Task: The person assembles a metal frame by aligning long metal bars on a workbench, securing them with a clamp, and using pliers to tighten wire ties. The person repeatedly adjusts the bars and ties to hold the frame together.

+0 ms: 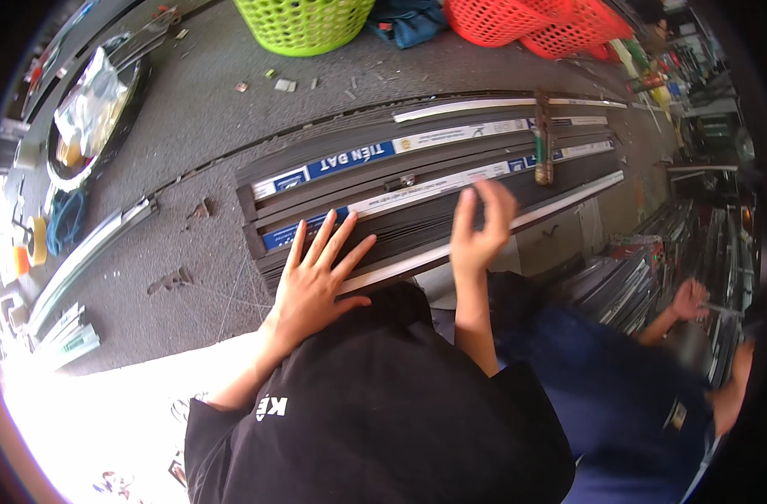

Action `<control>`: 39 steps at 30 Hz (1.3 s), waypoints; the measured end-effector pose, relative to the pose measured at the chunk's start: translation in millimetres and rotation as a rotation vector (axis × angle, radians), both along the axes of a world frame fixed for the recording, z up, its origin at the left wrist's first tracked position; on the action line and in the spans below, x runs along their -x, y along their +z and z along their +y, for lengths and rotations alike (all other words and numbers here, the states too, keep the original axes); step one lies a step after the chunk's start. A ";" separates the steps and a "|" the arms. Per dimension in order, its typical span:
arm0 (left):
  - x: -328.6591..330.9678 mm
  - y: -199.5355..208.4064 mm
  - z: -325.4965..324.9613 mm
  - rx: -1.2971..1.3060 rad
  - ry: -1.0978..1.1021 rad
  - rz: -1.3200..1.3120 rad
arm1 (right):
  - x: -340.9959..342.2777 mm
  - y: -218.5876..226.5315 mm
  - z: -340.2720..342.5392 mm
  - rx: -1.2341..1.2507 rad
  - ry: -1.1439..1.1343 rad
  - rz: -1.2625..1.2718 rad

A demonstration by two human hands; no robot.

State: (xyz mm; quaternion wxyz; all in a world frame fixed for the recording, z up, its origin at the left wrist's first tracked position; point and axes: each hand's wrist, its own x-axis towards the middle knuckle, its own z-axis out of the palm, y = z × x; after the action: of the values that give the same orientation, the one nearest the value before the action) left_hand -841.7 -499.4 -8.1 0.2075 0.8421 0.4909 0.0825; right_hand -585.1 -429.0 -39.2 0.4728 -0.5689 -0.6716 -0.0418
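The left grip is lying spread and flat on the dark strips, clasping nothing; the right grip is curving half open over them, showing nothing inside; the strips are resting lengthwise on the counter, right before the person; steady, even palm pressure is probably serving best here, keeping thin edges aligned and unbent.

Lime-green basket | blue cloth | red baskets (one overlapping the other) | yellow tape roll, left
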 end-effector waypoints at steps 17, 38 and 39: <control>-5.8 -16.6 13.5 -0.303 0.233 0.079 | -138.5 -51.1 66.1 0.181 -0.612 0.426; -20.6 -15.0 8.5 -0.391 0.527 -0.069 | -82.4 107.3 163.8 0.553 0.705 0.830; -20.9 -14.9 7.0 -0.401 0.533 -0.068 | -83.8 104.8 173.3 0.515 0.794 0.856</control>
State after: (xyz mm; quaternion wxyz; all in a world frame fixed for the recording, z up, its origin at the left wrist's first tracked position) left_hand -820.8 -492.4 -23.0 0.0250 0.7050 0.6606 0.2569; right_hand -501.3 -255.6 65.6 0.5266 -0.3386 -0.5716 0.5304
